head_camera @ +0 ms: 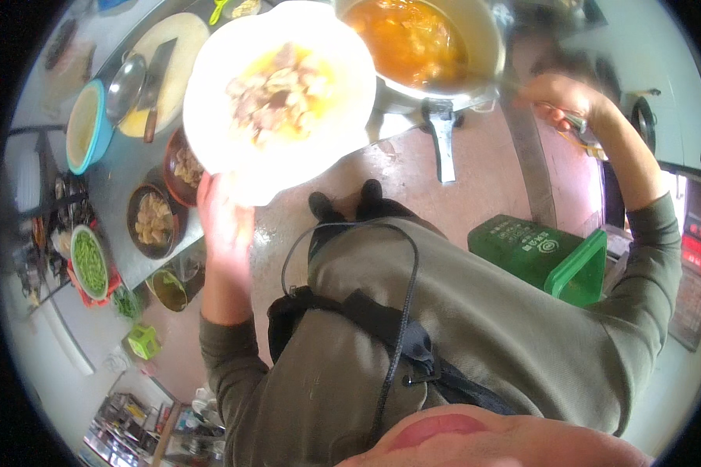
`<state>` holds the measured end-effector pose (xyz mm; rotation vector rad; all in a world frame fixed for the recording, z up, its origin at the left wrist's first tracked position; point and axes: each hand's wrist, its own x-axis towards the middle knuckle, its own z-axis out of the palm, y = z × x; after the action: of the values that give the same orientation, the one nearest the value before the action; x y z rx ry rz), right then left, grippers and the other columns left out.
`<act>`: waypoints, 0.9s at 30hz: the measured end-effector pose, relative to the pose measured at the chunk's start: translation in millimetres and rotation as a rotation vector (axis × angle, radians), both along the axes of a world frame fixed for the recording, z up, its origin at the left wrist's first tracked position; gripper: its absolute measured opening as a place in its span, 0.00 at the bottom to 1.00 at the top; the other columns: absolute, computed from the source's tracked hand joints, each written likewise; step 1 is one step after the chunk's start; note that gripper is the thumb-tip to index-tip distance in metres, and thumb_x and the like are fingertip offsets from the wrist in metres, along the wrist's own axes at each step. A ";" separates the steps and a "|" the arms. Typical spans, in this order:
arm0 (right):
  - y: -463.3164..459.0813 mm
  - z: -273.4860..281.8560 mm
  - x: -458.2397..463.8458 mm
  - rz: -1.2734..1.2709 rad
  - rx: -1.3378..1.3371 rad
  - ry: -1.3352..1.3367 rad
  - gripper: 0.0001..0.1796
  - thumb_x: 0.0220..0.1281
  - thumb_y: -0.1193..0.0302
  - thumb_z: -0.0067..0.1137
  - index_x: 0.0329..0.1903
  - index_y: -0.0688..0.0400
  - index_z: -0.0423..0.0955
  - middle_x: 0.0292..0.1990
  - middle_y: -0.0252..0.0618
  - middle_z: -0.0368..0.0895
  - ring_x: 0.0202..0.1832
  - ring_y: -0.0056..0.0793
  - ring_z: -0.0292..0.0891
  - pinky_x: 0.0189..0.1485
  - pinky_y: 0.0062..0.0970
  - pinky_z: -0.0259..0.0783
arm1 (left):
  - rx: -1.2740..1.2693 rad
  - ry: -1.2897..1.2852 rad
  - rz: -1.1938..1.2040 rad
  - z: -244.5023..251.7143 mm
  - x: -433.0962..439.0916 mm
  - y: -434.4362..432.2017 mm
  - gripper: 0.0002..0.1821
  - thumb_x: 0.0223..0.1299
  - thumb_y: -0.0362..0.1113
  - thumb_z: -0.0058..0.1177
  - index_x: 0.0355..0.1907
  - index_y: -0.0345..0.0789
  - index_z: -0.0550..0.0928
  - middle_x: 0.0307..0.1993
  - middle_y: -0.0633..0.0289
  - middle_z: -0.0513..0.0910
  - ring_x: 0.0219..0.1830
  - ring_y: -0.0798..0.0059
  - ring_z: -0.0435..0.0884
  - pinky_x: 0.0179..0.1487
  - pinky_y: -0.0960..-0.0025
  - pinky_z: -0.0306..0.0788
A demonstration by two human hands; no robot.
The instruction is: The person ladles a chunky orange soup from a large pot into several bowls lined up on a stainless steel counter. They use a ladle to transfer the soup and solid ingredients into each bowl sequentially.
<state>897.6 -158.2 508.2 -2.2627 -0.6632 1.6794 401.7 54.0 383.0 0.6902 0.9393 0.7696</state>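
Note:
A large white bowl (pixel 333 143) is gripped at its near rim by my left hand (pixel 225 216). Inside lie chunks of cooked meat (pixel 280 96) in some orange broth, and glare washes out much of the bowl. Beside its right edge is a metal pot (pixel 488 35) with a long handle (pixel 442 143), holding orange-brown stew (pixel 412 44). My right hand (pixel 561 99) is to the right of this pot, closed around a metal utensil handle (pixel 575 122). Blur hides the working end of that utensil.
Left on the metal counter (pixel 114 187) are a cutting board (pixel 181 46) with a cleaver (pixel 160 73), a metal ladle (pixel 127 87), a blue basin (pixel 96 131) and brown bowls of meat (pixel 152 219). A green bin (pixel 520 251) stands on the floor at right.

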 end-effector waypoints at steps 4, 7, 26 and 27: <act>-2.5 -39.7 -2.6 -0.261 0.094 0.365 0.16 0.77 0.67 0.44 0.48 0.67 0.76 0.16 0.25 0.69 0.12 0.10 0.63 0.08 0.14 0.63 | 0.096 0.048 0.025 -0.9 -13.5 -5.5 0.20 0.64 0.31 0.46 0.57 0.26 0.74 0.52 0.54 0.80 0.53 0.64 0.80 0.56 0.61 0.76; -11.0 -64.0 -20.8 -0.508 0.112 0.673 0.15 0.78 0.66 0.44 0.50 0.66 0.73 0.17 0.22 0.66 0.12 0.09 0.61 0.08 0.13 0.64 | 0.079 0.097 0.024 4.4 -13.6 -6.1 0.23 0.61 0.30 0.45 0.59 0.24 0.73 0.56 0.52 0.78 0.56 0.60 0.78 0.61 0.59 0.73; -60.8 -49.4 -89.4 -0.925 0.515 0.879 0.18 0.74 0.67 0.50 0.55 0.70 0.70 0.18 0.25 0.68 0.12 0.12 0.66 0.11 0.13 0.66 | 0.079 0.010 -0.073 14.9 29.4 1.2 0.29 0.55 0.24 0.45 0.63 0.25 0.70 0.59 0.52 0.75 0.61 0.60 0.76 0.64 0.58 0.71; -60.8 -50.4 -91.2 -0.965 0.507 0.899 0.18 0.74 0.67 0.50 0.55 0.70 0.70 0.18 0.25 0.68 0.12 0.12 0.66 0.11 0.13 0.66 | 0.071 -0.020 -0.085 14.2 33.0 0.7 0.28 0.56 0.24 0.45 0.63 0.25 0.70 0.59 0.52 0.76 0.61 0.60 0.76 0.65 0.58 0.71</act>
<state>806.5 -219.0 457.8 -0.9741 0.2015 1.4942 434.7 54.6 397.2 0.7785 0.8626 0.7361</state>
